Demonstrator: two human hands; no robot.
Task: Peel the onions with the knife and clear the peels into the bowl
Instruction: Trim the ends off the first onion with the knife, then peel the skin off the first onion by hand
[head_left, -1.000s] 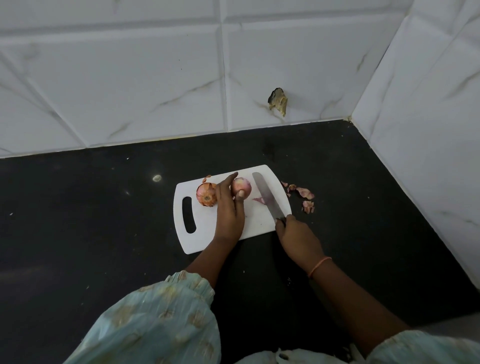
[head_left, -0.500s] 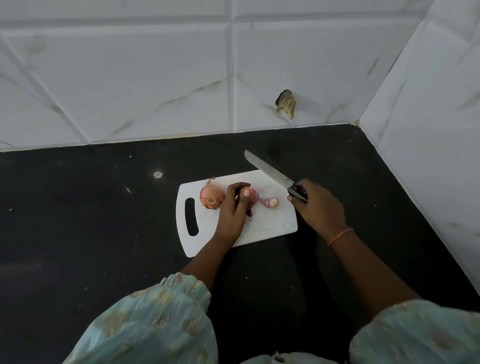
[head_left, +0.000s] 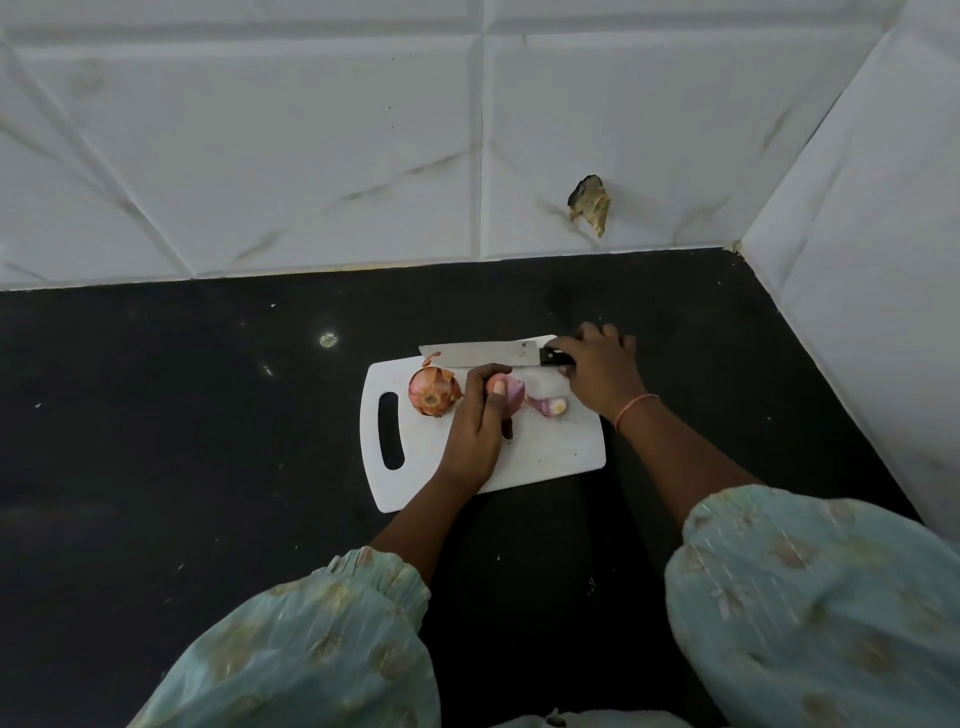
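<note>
Head view, near to far, all places given from the white rectangular plastic cutting board (head_left: 545, 452).

Nearest, below the board: two pale green patterned fabric sleeves (head_left: 322, 644), over the black stone countertop (head_left: 156, 467) on which the board lies.

On the board, centre: left hand (head_left: 475, 421), fingers and thumb curled round a partly peeled pink onion (head_left: 511, 392), holding it down.

Just right of that onion, on the board: a cut pink onion end piece (head_left: 550, 406).

Toward the board's slot-handle end: an unpeeled brown-skinned onion (head_left: 434, 391), touching the left hand's fingers.

Along the board's far edge: a steel-bladed knife with black handle (head_left: 488, 352), lying flat, tip toward the handle end.

At the board's far right corner: right hand (head_left: 597, 371), fingers closed on the knife handle; thin orange band on the wrist.

Beyond the board: white marble-veined wall tiles (head_left: 311, 156), one bearing a chipped brown patch (head_left: 589, 202).
</note>
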